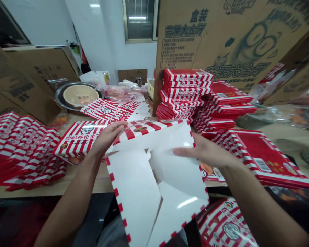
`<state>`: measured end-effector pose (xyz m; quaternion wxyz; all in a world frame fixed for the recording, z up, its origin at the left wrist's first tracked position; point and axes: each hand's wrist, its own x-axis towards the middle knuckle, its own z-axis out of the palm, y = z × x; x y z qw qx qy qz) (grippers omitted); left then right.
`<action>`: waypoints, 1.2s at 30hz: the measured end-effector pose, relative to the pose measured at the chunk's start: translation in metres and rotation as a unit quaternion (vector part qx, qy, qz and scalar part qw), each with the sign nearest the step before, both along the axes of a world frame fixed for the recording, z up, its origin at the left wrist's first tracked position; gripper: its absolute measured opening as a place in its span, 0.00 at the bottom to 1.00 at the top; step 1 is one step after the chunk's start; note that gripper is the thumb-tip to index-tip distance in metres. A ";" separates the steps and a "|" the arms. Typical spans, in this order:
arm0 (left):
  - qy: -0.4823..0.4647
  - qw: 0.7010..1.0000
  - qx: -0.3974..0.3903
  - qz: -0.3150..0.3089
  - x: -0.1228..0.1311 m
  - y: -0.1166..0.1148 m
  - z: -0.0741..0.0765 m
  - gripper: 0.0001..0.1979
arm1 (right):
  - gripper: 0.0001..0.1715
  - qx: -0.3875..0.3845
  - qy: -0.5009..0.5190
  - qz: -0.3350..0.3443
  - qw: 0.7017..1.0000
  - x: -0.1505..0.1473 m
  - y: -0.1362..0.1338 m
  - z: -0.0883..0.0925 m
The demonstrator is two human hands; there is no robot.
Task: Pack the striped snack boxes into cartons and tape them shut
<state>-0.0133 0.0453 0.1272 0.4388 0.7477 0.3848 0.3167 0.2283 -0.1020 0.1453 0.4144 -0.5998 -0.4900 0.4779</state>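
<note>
The left hand [106, 137] grips the box's striped upper edge, its fingers [118, 127] curled over the rim. The right hand [204, 152] is open, its fingers [182, 151] extended and lying flat across the inner flaps, not clenched. The box [134, 195], a flat, partly folded carton with a white inside and a red-and-white border, sits between both hands and hangs over the desk [87, 180] edge, tilted toward the person.

Just beyond the left hand lies a striped flat box [78, 142], with more red stacks [23, 151] further left. Tall piles [185, 92] rise beyond the right hand, and a red carton [262, 161] lies to its right. Large cardboard cartons [221, 37] stand behind, and a steel basin [78, 96] sits far left.
</note>
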 end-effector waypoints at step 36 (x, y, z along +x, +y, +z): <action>0.368 0.785 0.494 -0.071 -0.001 -0.096 -0.031 0.30 | 0.40 -0.005 0.171 -0.137 0.976 -0.021 -0.042 -0.037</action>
